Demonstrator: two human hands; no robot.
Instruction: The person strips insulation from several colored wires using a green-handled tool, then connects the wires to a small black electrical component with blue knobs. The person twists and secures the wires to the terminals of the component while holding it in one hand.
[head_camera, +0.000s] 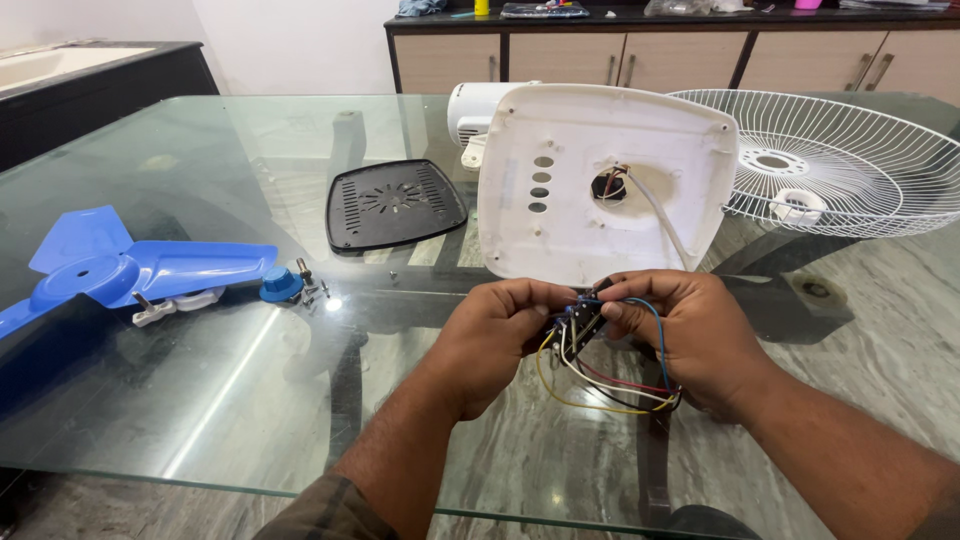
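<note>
Both your hands, left (497, 330) & right (690, 335), pinch the small black switch block (580, 322) just in front of the white fan base (600, 185), so hold its stiff body, since the thin wires (610, 385) are floppy & prob fragile.

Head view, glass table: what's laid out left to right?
blue fan blade → blue cap → black vented plate → left hand → small wired switch block held between both hands → right hand → white wire fan guard
</note>
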